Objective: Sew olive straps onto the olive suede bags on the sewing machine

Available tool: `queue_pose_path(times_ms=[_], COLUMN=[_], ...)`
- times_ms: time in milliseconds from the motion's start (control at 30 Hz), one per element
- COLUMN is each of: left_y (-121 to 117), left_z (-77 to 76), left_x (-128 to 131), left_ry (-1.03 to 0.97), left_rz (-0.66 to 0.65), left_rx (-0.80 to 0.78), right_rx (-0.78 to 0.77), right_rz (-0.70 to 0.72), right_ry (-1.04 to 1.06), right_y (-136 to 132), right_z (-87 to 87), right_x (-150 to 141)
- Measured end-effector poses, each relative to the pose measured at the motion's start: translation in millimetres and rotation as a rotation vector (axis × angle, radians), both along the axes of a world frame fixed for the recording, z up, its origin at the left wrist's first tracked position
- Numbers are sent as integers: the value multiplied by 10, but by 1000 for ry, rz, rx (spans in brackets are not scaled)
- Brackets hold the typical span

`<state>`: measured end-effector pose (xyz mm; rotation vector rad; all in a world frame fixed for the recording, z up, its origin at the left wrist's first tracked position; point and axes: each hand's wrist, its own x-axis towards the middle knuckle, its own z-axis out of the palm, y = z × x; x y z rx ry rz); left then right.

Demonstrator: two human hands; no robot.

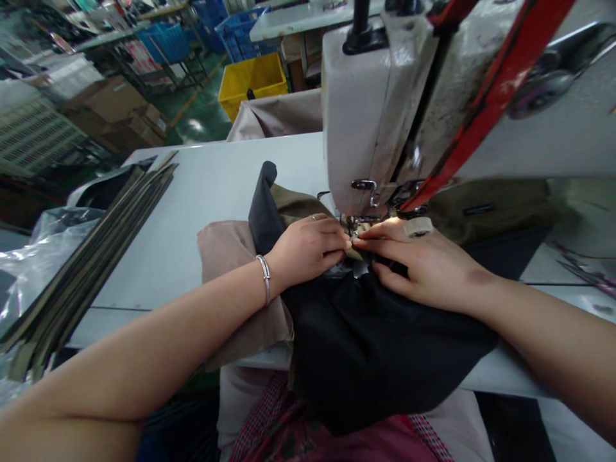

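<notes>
Dark fabric (385, 346), black on one face and olive-brown on the other, lies bunched under the needle of a sewing machine (380, 115) and drapes over the table's front edge. My left hand (312, 250), with a bracelet at the wrist, pinches the cloth's folded edge just left of the presser foot (353, 224). From the right, my right hand (418, 256) holds the same edge by the fingertips, its thumb lower on the cloth. The two hands' fingertips nearly meet. Beneath my left forearm lies a beige cloth (228, 250). The needle tip is hidden.
Long dark strips (96, 256) are stacked on the table's left side, beside clear plastic wrap (52, 244). More olive cloth (495, 205) lies right, under the machine arm. Beyond the table stand a yellow crate (253, 80), blue crates (166, 42) and cardboard boxes (110, 102).
</notes>
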<state>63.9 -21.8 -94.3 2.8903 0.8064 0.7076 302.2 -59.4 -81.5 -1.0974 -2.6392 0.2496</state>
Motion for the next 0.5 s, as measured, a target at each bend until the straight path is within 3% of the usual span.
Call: queue_pose_path(times_ms=[500], left_y=[-40], left_z=[68], left_x=[30], left_ry=[33], left_rz=[-23], left_rx=[6], right_rx=[6], right_rz=[6], right_ry=[2], right_y=[30], right_z=[25], right_x=[-4])
